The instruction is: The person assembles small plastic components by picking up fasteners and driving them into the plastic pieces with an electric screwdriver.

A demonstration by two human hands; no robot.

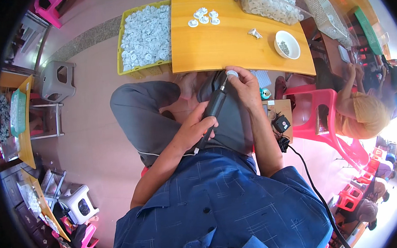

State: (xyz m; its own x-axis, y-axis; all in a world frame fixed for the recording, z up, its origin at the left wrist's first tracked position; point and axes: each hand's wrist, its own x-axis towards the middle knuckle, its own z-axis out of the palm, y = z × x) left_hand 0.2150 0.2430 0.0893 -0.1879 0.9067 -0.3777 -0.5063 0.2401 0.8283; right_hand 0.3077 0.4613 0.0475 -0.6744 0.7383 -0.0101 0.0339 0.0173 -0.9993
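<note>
My left hand (pixel 193 128) is wrapped round a black electric screwdriver (pixel 215 104), tilted over my lap, with a pale cord at its lower end. Pinched in the fingers of my right hand (pixel 246 89) is a small round white plastic part (pixel 232 73), just off the table's front edge. The screwdriver's tip meets or nearly meets this part; the exact contact is too small to tell. Several similar white parts (pixel 203 19) lie grouped on the yellow-brown table (pixel 230 46). A white bowl (pixel 296 45) there holds small grey metal pieces, probably screws.
Left of the table stands a yellow crate (pixel 123 42) full of white parts. A clear bin (pixel 264 7) of parts sits at the back right. A black cord (pixel 311 181) runs past my right side. One person (pixel 364 111) sits at the right near a pink chair (pixel 320 113).
</note>
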